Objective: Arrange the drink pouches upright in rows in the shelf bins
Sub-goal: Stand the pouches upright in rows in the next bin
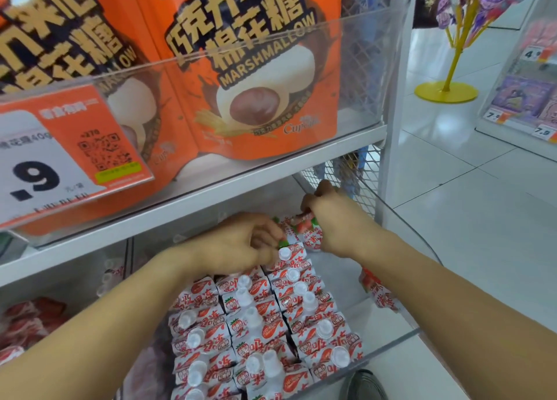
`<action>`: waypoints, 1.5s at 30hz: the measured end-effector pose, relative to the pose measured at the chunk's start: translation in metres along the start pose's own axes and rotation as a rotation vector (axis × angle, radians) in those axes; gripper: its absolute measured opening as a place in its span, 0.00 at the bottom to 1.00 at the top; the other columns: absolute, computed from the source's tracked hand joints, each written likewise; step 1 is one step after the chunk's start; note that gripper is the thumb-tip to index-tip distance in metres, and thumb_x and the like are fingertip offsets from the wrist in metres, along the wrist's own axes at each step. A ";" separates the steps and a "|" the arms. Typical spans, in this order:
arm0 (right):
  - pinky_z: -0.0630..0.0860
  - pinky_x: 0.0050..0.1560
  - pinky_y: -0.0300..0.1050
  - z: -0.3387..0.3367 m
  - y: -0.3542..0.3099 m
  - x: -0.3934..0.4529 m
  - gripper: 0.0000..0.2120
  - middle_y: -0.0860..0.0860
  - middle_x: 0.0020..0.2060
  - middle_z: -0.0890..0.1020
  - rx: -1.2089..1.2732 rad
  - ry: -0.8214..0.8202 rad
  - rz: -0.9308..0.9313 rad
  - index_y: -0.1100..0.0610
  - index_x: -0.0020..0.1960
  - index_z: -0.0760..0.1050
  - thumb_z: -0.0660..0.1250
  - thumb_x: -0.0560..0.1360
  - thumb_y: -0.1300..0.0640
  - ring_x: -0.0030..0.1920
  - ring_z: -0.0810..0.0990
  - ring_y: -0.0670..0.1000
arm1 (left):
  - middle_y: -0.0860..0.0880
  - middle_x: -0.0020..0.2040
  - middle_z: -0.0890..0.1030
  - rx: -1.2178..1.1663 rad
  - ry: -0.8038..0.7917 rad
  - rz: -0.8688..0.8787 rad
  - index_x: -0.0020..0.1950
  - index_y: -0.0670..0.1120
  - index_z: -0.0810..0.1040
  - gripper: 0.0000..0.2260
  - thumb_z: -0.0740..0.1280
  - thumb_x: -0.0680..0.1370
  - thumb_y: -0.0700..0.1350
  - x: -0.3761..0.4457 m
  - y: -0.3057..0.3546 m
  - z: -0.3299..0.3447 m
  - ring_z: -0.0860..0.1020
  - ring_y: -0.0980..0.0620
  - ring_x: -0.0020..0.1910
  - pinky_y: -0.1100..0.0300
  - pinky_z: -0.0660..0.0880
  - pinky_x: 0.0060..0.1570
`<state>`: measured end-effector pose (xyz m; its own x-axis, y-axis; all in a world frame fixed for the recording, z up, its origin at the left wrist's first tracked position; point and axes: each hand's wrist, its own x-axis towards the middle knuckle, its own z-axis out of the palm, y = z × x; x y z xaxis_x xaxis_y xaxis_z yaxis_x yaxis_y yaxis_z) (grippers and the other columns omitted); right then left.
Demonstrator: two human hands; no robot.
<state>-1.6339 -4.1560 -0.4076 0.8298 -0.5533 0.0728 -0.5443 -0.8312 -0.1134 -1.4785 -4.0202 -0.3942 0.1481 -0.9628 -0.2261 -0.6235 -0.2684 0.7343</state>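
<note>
I have both hands deep in the clear shelf bin (422,237) on the lower shelf, working at the back of the pouch rows. My left hand (241,243) is curled, its fingertips pinching the green-marked top corner of a drink pouch (291,243) at the far end of the rows. My right hand (334,219) is bent at the wrist near the mesh back panel (358,179), fingers curled round the top of another strawberry pouch (307,226) that stands just beside the one my left hand holds; the two pouches appear to touch. In front of my hands, the red-and-white drink pouches (265,318) stand upright in about three rows running toward me, white caps (325,327) pointing up, packed side by side. One loose pouch (378,291) lies apart from the rows on the right side of the bin, partly hidden behind my right forearm. To the left, through a divider, a neighbouring bin (30,324) holds more red pouches, blurred. On the shelf above, orange marshmallow bags (256,77) stand behind a clear front, with a price tag (60,152) clipped on its left. Off to the right, a yellow display stand (446,89) sits on the pale tiled floor (467,188).
</note>
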 end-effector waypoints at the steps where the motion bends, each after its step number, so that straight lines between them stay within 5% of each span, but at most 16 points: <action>1: 0.74 0.52 0.49 -0.002 0.000 -0.001 0.28 0.57 0.60 0.69 -0.004 0.022 -0.026 0.53 0.66 0.72 0.76 0.68 0.60 0.59 0.71 0.59 | 0.49 0.49 0.83 0.013 0.103 0.022 0.52 0.49 0.77 0.10 0.73 0.73 0.42 0.001 -0.001 -0.002 0.82 0.52 0.49 0.52 0.77 0.56; 6: 0.77 0.52 0.45 -0.010 -0.005 0.001 0.23 0.54 0.59 0.74 0.382 0.090 -0.097 0.50 0.61 0.75 0.75 0.69 0.63 0.53 0.79 0.56 | 0.55 0.55 0.78 0.048 0.421 0.013 0.63 0.52 0.73 0.23 0.74 0.71 0.55 0.007 0.000 -0.007 0.78 0.58 0.53 0.58 0.76 0.57; 9: 0.78 0.53 0.43 -0.006 -0.006 0.002 0.28 0.49 0.55 0.82 0.655 0.109 -0.086 0.51 0.62 0.75 0.80 0.64 0.59 0.52 0.81 0.48 | 0.54 0.57 0.78 0.075 0.322 0.069 0.67 0.52 0.69 0.31 0.75 0.68 0.58 0.009 0.006 -0.004 0.78 0.57 0.55 0.58 0.76 0.56; 13: 0.77 0.57 0.39 -0.003 -0.005 0.009 0.26 0.51 0.56 0.82 1.277 0.078 0.072 0.53 0.59 0.76 0.78 0.65 0.70 0.57 0.81 0.47 | 0.55 0.51 0.82 0.277 0.267 0.059 0.61 0.56 0.75 0.18 0.73 0.72 0.55 0.007 0.005 -0.008 0.80 0.56 0.49 0.53 0.77 0.53; 15: 0.74 0.54 0.35 0.002 0.002 0.018 0.22 0.50 0.57 0.82 1.198 0.100 0.210 0.54 0.60 0.77 0.73 0.70 0.69 0.59 0.80 0.48 | 0.55 0.54 0.81 0.369 0.297 0.000 0.61 0.56 0.75 0.17 0.71 0.74 0.56 0.001 0.001 -0.011 0.79 0.54 0.52 0.54 0.76 0.55; 18: 0.71 0.48 0.38 0.019 0.016 0.026 0.16 0.55 0.58 0.80 0.655 0.012 0.338 0.59 0.62 0.77 0.69 0.75 0.56 0.59 0.79 0.55 | 0.56 0.53 0.82 0.287 0.398 -0.097 0.59 0.58 0.75 0.18 0.70 0.71 0.60 -0.007 -0.002 -0.012 0.80 0.53 0.51 0.54 0.77 0.55; 22: 0.78 0.53 0.47 0.034 0.003 0.029 0.26 0.58 0.58 0.80 0.480 -0.199 0.391 0.59 0.61 0.75 0.67 0.75 0.40 0.57 0.80 0.59 | 0.58 0.53 0.82 0.261 0.477 -0.211 0.60 0.56 0.77 0.24 0.68 0.69 0.66 -0.012 0.003 -0.013 0.81 0.56 0.49 0.55 0.77 0.56; 26: 0.78 0.55 0.44 0.037 -0.007 0.033 0.28 0.56 0.57 0.81 0.569 -0.196 0.357 0.61 0.60 0.78 0.75 0.71 0.42 0.57 0.80 0.56 | 0.53 0.53 0.82 0.255 0.579 -0.276 0.58 0.50 0.79 0.21 0.70 0.72 0.61 -0.016 0.006 -0.013 0.80 0.53 0.50 0.57 0.76 0.55; 30: 0.82 0.49 0.50 0.036 -0.004 0.035 0.07 0.55 0.42 0.84 0.849 -0.078 0.360 0.57 0.40 0.81 0.79 0.66 0.59 0.47 0.84 0.56 | 0.53 0.49 0.83 0.287 0.538 -0.341 0.55 0.50 0.79 0.21 0.68 0.72 0.65 -0.014 0.008 -0.013 0.80 0.55 0.44 0.56 0.78 0.51; 33: 0.76 0.42 0.36 0.025 -0.005 0.029 0.09 0.49 0.44 0.85 0.802 -0.045 0.140 0.54 0.46 0.84 0.73 0.69 0.65 0.46 0.82 0.50 | 0.53 0.53 0.82 0.246 0.526 -0.315 0.57 0.50 0.78 0.18 0.68 0.74 0.61 -0.011 0.005 -0.013 0.81 0.53 0.48 0.55 0.77 0.55; 37: 0.78 0.49 0.35 0.015 -0.008 0.021 0.15 0.44 0.49 0.85 0.829 -0.273 -0.015 0.50 0.51 0.84 0.69 0.71 0.66 0.50 0.82 0.44 | 0.53 0.56 0.82 0.223 0.511 -0.277 0.60 0.49 0.77 0.18 0.69 0.75 0.58 -0.010 0.003 -0.013 0.80 0.54 0.52 0.58 0.75 0.57; 41: 0.79 0.59 0.55 0.015 0.000 0.028 0.24 0.54 0.52 0.85 1.098 -0.342 0.151 0.59 0.60 0.78 0.73 0.64 0.59 0.56 0.82 0.57 | 0.56 0.50 0.82 0.177 0.438 -0.199 0.53 0.53 0.77 0.14 0.73 0.71 0.56 -0.005 0.001 -0.010 0.81 0.56 0.48 0.56 0.78 0.55; 43: 0.81 0.56 0.55 0.018 0.001 0.029 0.33 0.55 0.52 0.84 1.218 -0.302 0.212 0.59 0.64 0.74 0.78 0.61 0.53 0.54 0.83 0.57 | 0.58 0.46 0.81 0.200 0.398 -0.154 0.46 0.56 0.74 0.11 0.75 0.71 0.53 -0.004 0.004 -0.007 0.80 0.59 0.46 0.56 0.78 0.54; 45: 0.82 0.54 0.55 0.022 -0.002 0.027 0.26 0.58 0.50 0.85 1.229 -0.304 0.163 0.62 0.61 0.75 0.79 0.67 0.57 0.52 0.84 0.60 | 0.60 0.45 0.79 0.221 0.370 -0.120 0.44 0.57 0.72 0.12 0.75 0.71 0.50 -0.004 0.007 -0.006 0.79 0.62 0.46 0.57 0.78 0.54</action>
<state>-1.6074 -4.1678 -0.4273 0.8475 -0.4742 -0.2387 -0.3056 -0.0679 -0.9497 -1.4792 -4.0184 -0.3842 0.4691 -0.8827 -0.0274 -0.7285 -0.4043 0.5530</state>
